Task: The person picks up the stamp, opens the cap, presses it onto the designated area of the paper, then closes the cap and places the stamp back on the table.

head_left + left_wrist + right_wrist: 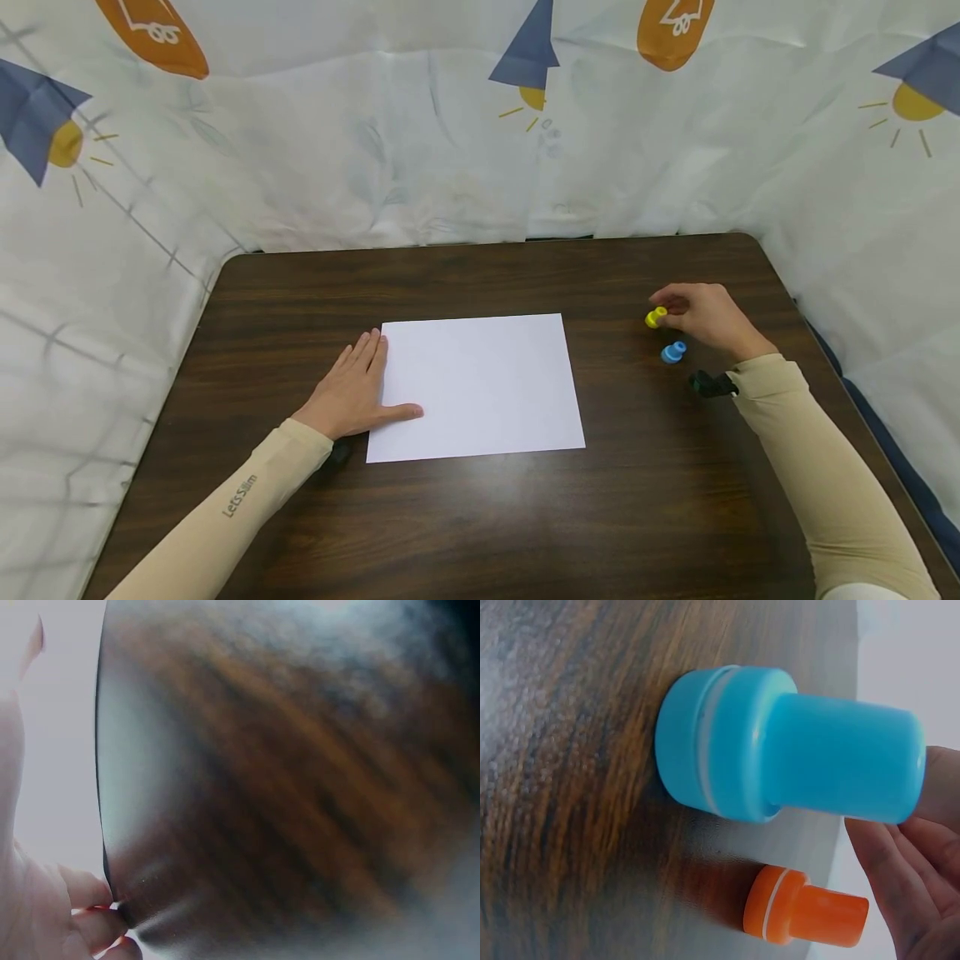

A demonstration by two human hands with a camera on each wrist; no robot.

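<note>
My left hand (352, 392) lies flat over the left edge of a white sheet of paper (480, 387), fingers straight and thumb spread onto it. In the left wrist view its fingers (94, 922) are partly seen. Over the right of the table, my right hand (705, 315) has its thumb and fingers around a small yellow stamp (656, 317), which stands upright. That stamp (806, 906) looks orange in the right wrist view, its handle close by the fingers. A blue stamp (780, 742) stands upright nearer to me, below the hand.
The dark wooden table (480, 533) has a white patterned curtain (337, 150) along its back and sides. A black wrist camera (711, 384) hangs under the right sleeve, close to the blue stamp.
</note>
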